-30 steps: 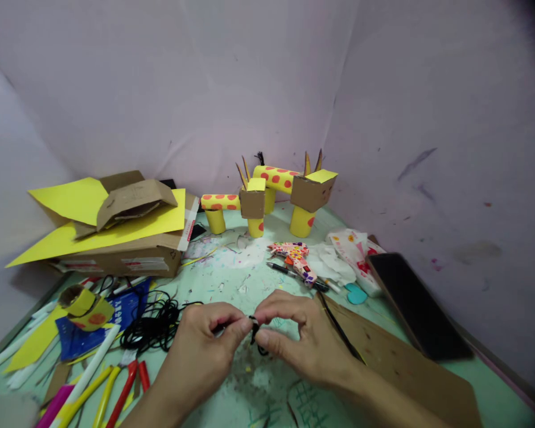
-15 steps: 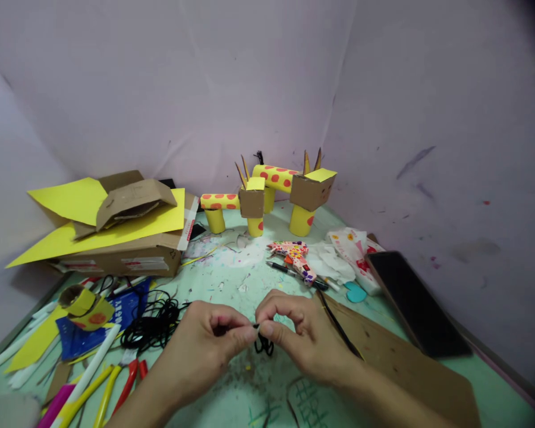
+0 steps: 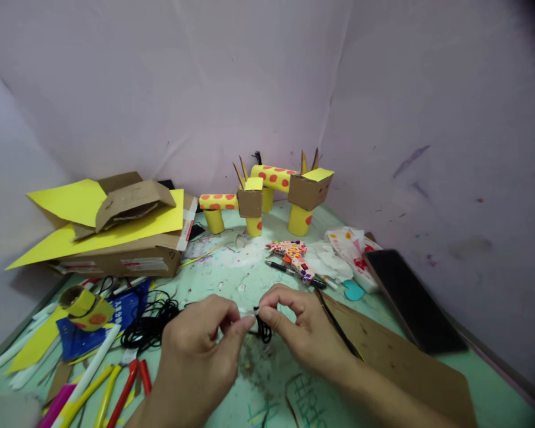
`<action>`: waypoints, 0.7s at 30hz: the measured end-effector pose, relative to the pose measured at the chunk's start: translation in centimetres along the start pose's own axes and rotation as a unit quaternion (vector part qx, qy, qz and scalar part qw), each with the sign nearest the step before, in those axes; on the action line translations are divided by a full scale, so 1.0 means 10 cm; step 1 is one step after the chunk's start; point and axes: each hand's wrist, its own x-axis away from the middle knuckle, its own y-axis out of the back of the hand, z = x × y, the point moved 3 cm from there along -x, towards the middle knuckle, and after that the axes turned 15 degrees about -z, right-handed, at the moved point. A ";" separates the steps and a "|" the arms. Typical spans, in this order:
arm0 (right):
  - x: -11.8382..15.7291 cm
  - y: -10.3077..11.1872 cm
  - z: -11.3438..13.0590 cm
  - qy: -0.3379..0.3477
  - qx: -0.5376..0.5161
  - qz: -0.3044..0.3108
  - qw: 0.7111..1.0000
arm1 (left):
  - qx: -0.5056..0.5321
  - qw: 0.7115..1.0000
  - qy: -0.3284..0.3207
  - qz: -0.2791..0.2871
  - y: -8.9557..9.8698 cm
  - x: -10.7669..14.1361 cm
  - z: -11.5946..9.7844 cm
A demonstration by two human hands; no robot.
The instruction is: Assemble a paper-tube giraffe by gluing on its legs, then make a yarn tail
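A small looped bundle of black cord hangs from the fingertips of my right hand, pinched at its top between thumb and forefinger. Just left of it, my left hand is closed with thumb and forefinger together, on what looks like a thin end of the same cord; the fingers partly hide it. Beyond my left wrist lies a loose tangle of black cord. At the back stand two yellow giraffe figures with orange spots, a smaller giraffe and a larger giraffe, both with cardboard heads.
A cardboard box with yellow sheets is at back left. Red-handled scissors, a yellow spotted tube and markers crowd the left. A glue gun, pen, tissue packet, phone and cardboard sheet lie right.
My hands have drawn slightly apart at the fingertips, the left one turning and shifting a little right. The cord bundle has risen slightly with my right hand.
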 end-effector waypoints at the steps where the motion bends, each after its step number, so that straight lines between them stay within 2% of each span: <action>1: -0.01 0.00 -0.02 -0.017 0.011 -0.010 1.000 | 0.009 0.998 0.036 0.049 -0.02 0.02 -0.01; 3: -0.01 0.00 -0.05 -0.044 0.026 -0.018 0.999 | 0.040 0.982 0.125 0.135 -0.07 0.04 -0.03; 5: -0.01 0.00 -0.07 -0.033 0.037 -0.009 0.999 | 0.076 0.957 0.205 0.189 -0.10 0.04 -0.04; 8: 0.01 -0.01 -0.03 0.079 0.078 0.018 0.994 | 0.118 0.918 0.301 0.231 -0.15 0.02 -0.01; 10: 0.03 -0.01 0.00 0.166 0.110 0.027 0.980 | 0.133 0.904 0.333 0.234 -0.17 0.01 0.02; 17: 0.09 -0.05 0.06 0.339 0.223 0.072 0.911 | 0.103 0.921 0.295 0.233 -0.20 0.06 0.09; 21: 0.14 -0.08 0.09 0.367 0.246 0.067 0.894 | 0.063 0.932 0.272 0.230 -0.20 0.07 0.10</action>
